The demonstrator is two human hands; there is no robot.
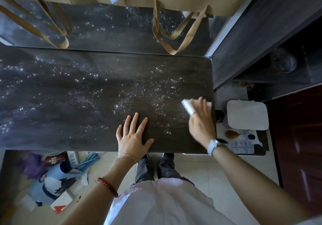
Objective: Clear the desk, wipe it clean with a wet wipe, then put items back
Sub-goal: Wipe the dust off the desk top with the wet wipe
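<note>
Right hand (202,120) presses wet wipe (188,107) to dark counter (87,94), near its right edge.
Fingers (200,102) lie close together, flat over the wipe. Left hand (133,137) flat on counter, fingers spread. Beside the counter: white lidded box (247,114), contents hidden; paint palette (242,145), wells possibly holding paint, blurred.

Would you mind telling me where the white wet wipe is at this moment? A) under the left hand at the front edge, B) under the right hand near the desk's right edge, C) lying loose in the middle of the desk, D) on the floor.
B: the wet wipe sits under the right hand by the desk's right edge, while the left hand lies flat and empty.
</note>
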